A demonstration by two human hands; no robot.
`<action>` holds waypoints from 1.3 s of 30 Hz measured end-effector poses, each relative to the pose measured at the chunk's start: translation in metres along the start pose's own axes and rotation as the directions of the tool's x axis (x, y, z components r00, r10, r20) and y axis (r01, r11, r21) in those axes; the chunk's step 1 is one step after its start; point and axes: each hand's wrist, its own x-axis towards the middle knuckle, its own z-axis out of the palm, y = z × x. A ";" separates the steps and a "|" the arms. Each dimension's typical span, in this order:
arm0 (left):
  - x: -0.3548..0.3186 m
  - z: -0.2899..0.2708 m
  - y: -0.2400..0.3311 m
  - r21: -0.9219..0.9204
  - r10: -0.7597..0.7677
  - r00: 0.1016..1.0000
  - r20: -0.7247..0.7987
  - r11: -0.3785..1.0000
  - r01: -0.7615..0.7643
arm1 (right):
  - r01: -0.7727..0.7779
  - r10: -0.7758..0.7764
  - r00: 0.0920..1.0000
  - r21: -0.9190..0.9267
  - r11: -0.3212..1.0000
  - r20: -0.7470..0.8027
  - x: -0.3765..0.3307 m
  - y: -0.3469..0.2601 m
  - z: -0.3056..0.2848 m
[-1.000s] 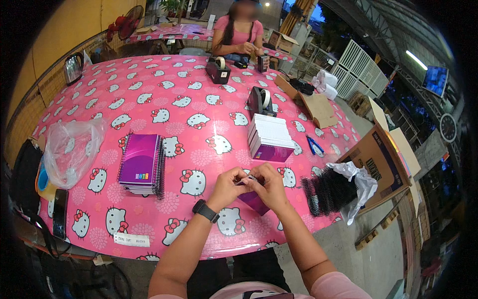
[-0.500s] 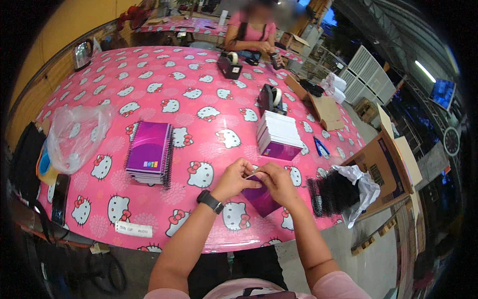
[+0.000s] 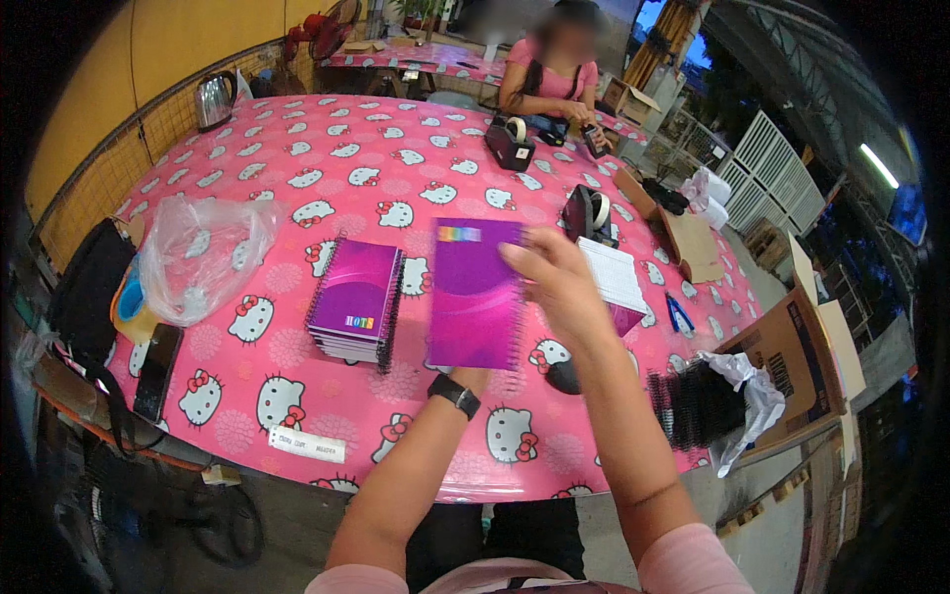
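A purple spiral-bound notebook is raised above the table, its cover facing up and its wire coil along the right side. My right hand grips it near the upper right edge, thumb on the cover. My left hand reaches under the lower part, where the notebook hides its fingers. Left of it stands a stack of similar spiral notebooks. Beyond my right hand is a stack of purple-covered pads, partly hidden by it. A dark rounded object lies beside my right forearm.
Black binding coils and crumpled white paper lie by a cardboard box at right. Blue-handled pliers and tape dispensers sit farther back. At left are a plastic bag and a phone. Another person sits across the table.
The notebook has come up from the table and moved away from me, its cover now fully in view. My right hand has moved to its coil side; my left hand has gone beneath it.
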 end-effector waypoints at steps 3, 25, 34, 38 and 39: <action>0.007 -0.016 -0.014 0.113 -0.198 0.970 -0.141 0.970 0.215 | -0.128 0.093 0.981 0.201 0.971 0.172 0.034 0.010 0.062; 0.010 -0.029 -0.026 -0.048 -0.261 0.960 -0.100 0.965 0.257 | 0.438 -0.468 0.881 -0.496 0.750 0.070 0.044 0.101 0.107; 0.006 -0.015 0.005 -0.064 -0.240 0.939 -0.248 0.971 0.231 | 0.205 -0.503 0.864 -0.928 0.311 0.022 -0.011 0.082 -0.165; 0.004 -0.019 0.006 -0.049 -0.219 0.946 -0.240 0.976 0.213 | 0.197 -0.519 0.851 -0.964 0.176 0.080 -0.010 0.113 -0.200; 0.003 -0.017 0.006 -0.041 -0.229 0.943 -0.240 0.973 0.226 | 0.199 -0.542 0.836 -0.967 0.160 0.082 -0.009 0.117 -0.205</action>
